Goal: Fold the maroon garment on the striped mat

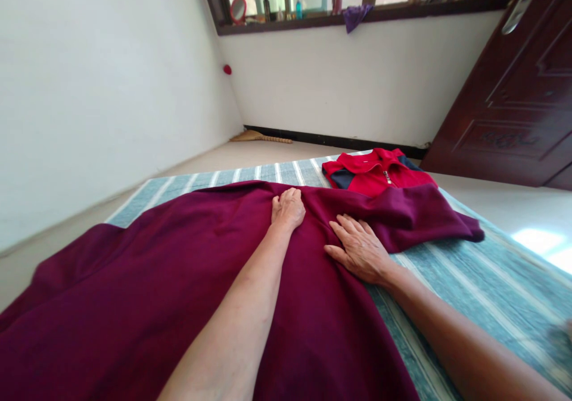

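Observation:
A large maroon garment (pixel 214 282) lies spread over the bed, and what looks like its sleeve (pixel 429 216) reaches out to the right. Near the garment's far edge, my left hand (pixel 289 208) is closed, with its curled fingers gripping the cloth. My right hand (pixel 360 249) rests flat on the same garment by the base of the sleeve, fingers spread. Beyond the sleeve sits a folded red jacket (pixel 384 171) with dark blue patches and a zipper, partly covered by the maroon cloth.
Blue-and-white striped bedding (pixel 465 282) covers the bed. A wooden-handled brush or broom (pixel 263 137) lies on the floor along the far wall. At right stands a dark red door (pixel 513 103). The windowsill (pixel 290 27) holds a mirror, bottles and a purple cloth (pixel 356 16).

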Tool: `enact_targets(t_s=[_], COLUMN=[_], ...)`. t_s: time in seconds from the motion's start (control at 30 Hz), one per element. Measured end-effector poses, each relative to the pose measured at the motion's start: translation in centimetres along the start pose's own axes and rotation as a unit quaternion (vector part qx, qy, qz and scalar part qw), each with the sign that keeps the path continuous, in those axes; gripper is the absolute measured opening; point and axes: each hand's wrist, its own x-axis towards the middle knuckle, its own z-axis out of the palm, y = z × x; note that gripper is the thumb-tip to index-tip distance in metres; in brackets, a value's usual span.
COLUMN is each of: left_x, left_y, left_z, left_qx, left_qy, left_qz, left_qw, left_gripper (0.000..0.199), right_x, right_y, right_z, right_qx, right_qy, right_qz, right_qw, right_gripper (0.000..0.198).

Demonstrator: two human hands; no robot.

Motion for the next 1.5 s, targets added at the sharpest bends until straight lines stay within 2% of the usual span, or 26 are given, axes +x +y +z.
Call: enact_targets(t_s=[0.87, 1.2, 1.5], left_x=[0.4, 0.3, 0.3], left_y=[-0.4, -0.6, -0.6], left_z=[0.8, 1.1, 1.1], left_qx=[-0.004, 0.026, 0.043], left_qy=[-0.022, 0.042, 0.044], left_qz=[-0.008, 0.014, 0.016], left_qw=[1.000, 0.999, 0.998], left_gripper=[0.038, 0.025, 0.020], right_x=[-0.1, 0.1, 0.0], right_y=[-0.1, 0.0, -0.1], right_z=[-0.2, -0.1, -0.2], right_qx=[-0.002, 0.000, 0.001], right_qy=[-0.006, -0.005, -0.002], right_qz=[0.001, -0.002, -0.001], right_qw=[1.000, 1.000, 1.000], right_gripper=[0.061, 0.060, 0.060])
